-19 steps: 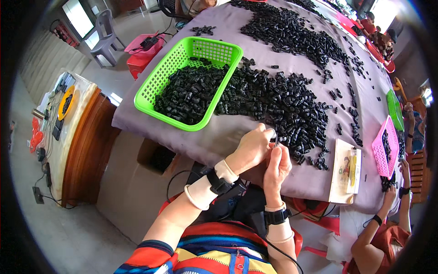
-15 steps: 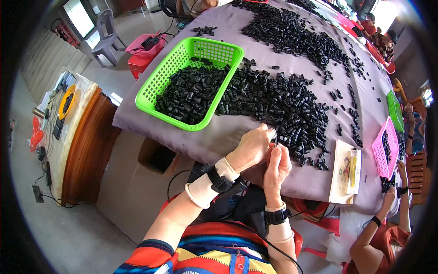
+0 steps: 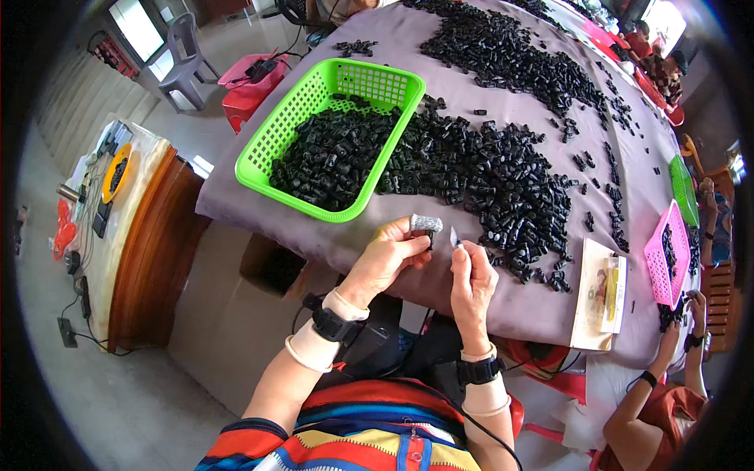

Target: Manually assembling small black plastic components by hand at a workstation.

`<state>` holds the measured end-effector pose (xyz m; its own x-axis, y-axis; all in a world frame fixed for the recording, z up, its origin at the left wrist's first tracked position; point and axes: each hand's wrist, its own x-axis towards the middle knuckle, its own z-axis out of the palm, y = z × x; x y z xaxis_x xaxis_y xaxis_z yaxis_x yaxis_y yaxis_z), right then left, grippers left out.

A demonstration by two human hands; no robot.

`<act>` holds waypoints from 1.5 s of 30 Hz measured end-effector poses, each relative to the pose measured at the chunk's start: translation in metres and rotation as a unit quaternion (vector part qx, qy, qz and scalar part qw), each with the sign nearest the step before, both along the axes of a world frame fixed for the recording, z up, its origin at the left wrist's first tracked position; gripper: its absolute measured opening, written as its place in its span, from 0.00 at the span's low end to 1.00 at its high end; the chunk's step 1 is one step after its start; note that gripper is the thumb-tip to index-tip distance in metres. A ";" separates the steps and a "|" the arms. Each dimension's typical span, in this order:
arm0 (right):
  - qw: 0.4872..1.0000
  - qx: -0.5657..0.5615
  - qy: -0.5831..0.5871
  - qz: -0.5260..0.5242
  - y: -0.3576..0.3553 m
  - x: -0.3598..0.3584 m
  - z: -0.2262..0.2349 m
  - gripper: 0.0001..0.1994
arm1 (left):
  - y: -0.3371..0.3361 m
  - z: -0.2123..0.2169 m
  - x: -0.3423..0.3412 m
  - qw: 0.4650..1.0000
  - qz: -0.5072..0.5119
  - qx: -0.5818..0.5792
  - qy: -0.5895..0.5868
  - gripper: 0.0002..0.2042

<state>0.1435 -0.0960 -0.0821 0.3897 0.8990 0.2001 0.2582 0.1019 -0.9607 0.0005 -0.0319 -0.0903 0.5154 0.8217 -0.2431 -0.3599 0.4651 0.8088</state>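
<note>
My left hand (image 3: 385,257) is closed over the table's front edge, pinching a small black plastic part (image 3: 430,238) between thumb and forefinger. A grey knitted finger cover (image 3: 425,224) sits on that forefinger's tip. To its right my right hand (image 3: 473,284) grips a small knife, its short pointed blade (image 3: 454,237) sticking up past the thumb; the handle is hidden in the fingers. Blade and part are apart. Just beyond both hands lies a big heap of like black parts (image 3: 510,188), and more fill the bright green basket (image 3: 245,169) behind my left hand.
A card with a clear yellow packet (image 3: 593,294) lies at the table's right front. Beyond it stand a pink basket (image 3: 656,271) and a green one (image 3: 682,192). A co-worker's hands (image 3: 682,318) handle parts there. A cardboard box (image 3: 271,267) is under the table; a wooden desk (image 3: 149,251) stands left.
My hands, together half a second ago, have parted. The left moved left and lower with the black part; the knife blade now shows clear of it. The right hand moved slightly lower.
</note>
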 end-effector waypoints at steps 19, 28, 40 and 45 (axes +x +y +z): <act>0.976 0.030 -0.198 0.080 0.003 -0.005 0.008 0.06 | 0.000 -0.007 -0.009 0.992 -0.024 -0.065 -0.110 0.11; 0.973 0.042 -0.216 0.069 0.005 -0.006 0.005 0.06 | -0.001 -0.003 -0.007 0.993 -0.016 -0.067 -0.099 0.10; 0.967 0.041 -0.247 0.052 0.007 -0.010 0.007 0.06 | 0.001 -0.010 -0.007 0.990 -0.015 -0.077 -0.120 0.10; 0.966 0.042 -0.251 0.049 0.008 -0.011 0.004 0.06 | 0.001 -0.009 -0.007 0.990 -0.008 -0.081 -0.118 0.10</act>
